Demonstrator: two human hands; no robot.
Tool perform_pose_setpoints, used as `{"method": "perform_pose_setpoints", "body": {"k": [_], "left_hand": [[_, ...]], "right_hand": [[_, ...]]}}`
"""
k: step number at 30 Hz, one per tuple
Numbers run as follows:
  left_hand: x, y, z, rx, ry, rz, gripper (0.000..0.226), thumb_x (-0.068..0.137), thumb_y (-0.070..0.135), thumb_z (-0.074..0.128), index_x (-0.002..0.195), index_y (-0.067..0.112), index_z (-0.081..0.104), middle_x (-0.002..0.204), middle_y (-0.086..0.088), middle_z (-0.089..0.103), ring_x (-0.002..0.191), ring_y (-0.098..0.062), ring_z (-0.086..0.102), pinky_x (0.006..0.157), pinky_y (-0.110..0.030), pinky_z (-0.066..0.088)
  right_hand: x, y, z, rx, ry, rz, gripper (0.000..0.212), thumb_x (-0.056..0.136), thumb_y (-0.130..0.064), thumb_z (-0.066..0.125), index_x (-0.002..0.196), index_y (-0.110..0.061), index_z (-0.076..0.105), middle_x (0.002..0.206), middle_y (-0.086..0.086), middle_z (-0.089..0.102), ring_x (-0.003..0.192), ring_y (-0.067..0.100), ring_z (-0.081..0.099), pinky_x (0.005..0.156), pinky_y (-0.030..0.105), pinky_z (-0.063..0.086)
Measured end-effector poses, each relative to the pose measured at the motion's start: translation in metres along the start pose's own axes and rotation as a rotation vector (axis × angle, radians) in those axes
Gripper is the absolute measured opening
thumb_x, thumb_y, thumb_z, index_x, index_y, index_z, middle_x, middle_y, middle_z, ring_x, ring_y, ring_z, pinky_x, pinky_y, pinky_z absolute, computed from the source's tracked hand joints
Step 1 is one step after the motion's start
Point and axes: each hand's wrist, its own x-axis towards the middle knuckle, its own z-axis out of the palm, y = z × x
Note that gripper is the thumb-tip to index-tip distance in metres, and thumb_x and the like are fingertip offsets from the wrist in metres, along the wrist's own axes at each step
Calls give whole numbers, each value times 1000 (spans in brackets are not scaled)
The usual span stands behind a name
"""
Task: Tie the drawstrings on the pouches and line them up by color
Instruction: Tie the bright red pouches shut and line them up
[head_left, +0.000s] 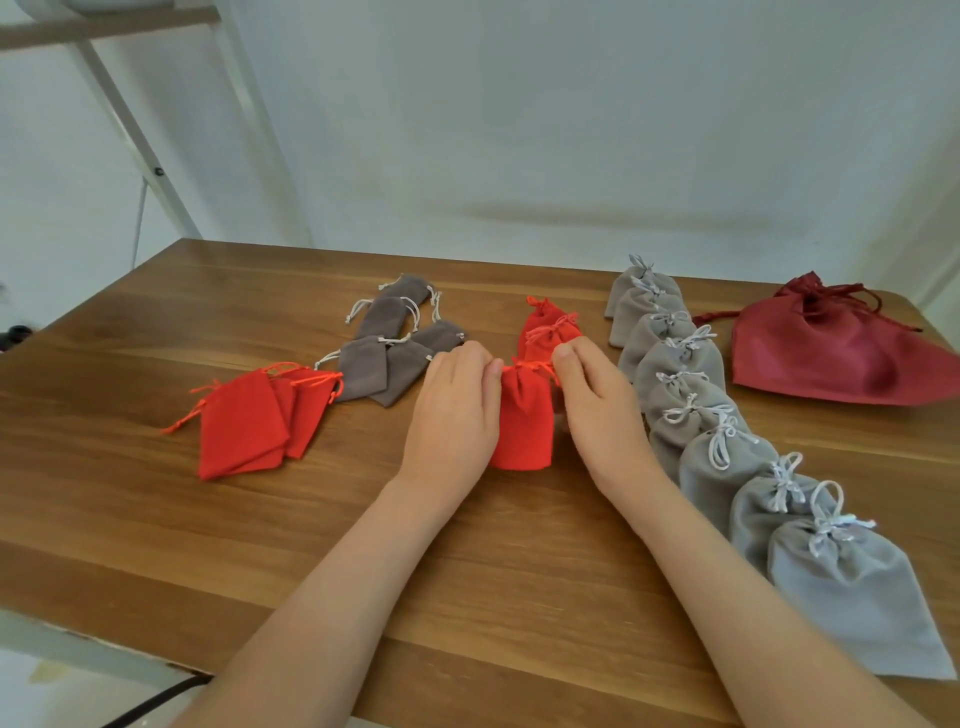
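Your forearms (322, 623) reach over a wooden table (156, 519). From the left: loose red pouches (244, 421), dark grey pouches (379, 358), then your left hand (452, 410) and right hand (597, 410), fingers curled, pinching the neck of a red pouch (522, 426) lying between them; farther right, a row of tied grey pouches (727, 467) and a maroon bag (831, 353).

Plain indoor room, home or small workroom (cannot tell which): wood-plank table (156, 519) beside bare white wall (519, 130), white metal rack frame (132, 130) far left, black cable (156, 702) below the table's near-left edge.
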Motion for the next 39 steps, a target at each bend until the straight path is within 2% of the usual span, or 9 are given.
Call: {"method": "perform_pose_setpoints", "body": {"k": [3,8,14,18,23,26,31,36,39], "left_hand": [[0,-2,0,-4,23,-37,25,97,23,37,77,10,45,70,-1,43,67,-19,42,63,-25,29],[0,-1,2,-41,-18,-82,20,97,25,41,79,16,42,71,2,42,65,-16,43,62,-20,28],[-2,-1,1,-91,-126,-97,16,96,24,51,99,8,55,88,5,54,80,-1,41,75,-10,31],[-2,-5,3,62,-63,-83,8,94,14,54,97,7,54,83,0,52,74,-14,49,68,-16,31],[-4,-10,3,178,-47,-86,9,89,14,47,91,7,52,84,-9,56,76,-26,56,65,-34,44],[-4,-9,4,194,-80,-63,4,88,10,48,90,8,52,81,-9,56,75,-27,55,65,-28,36],[-4,-10,5,224,-120,-43,5,89,6,49,91,8,54,80,-8,58,75,-26,57,65,-28,35],[-4,-9,0,288,-167,-36,29,84,18,30,93,6,56,80,-8,59,73,-25,58,62,-32,43],[-2,-12,-10,453,-132,-54,22,75,6,43,91,3,59,78,-13,58,69,-30,57,57,-35,46]], "right_hand": [[-3,-2,0,50,-146,16,15,94,-34,55,97,-20,52,66,-2,55,64,12,51,62,32,42],[-2,-2,-4,-121,-150,-6,38,85,-15,60,115,-27,40,67,-4,59,61,5,51,61,23,40],[3,0,-8,-214,111,31,24,89,-7,51,103,-19,36,82,5,62,76,23,57,72,39,44],[11,15,-9,-427,99,52,16,88,-8,52,100,-13,43,90,8,56,83,27,53,72,38,40],[10,20,-3,-674,224,-50,17,81,-13,58,97,-10,55,109,11,47,106,30,40,92,42,33],[6,16,1,-696,278,-152,26,77,-22,53,101,-11,57,114,10,46,106,29,40,89,42,32],[-1,9,8,-606,82,-382,39,76,-19,54,114,-15,53,119,4,48,106,17,37,85,28,26],[-5,7,12,-547,-162,-448,44,81,-16,56,124,-13,49,124,2,49,114,14,39,98,28,31],[-7,8,13,-586,-243,-468,45,84,-17,58,128,-15,48,126,0,50,116,11,39,99,29,33]]}}
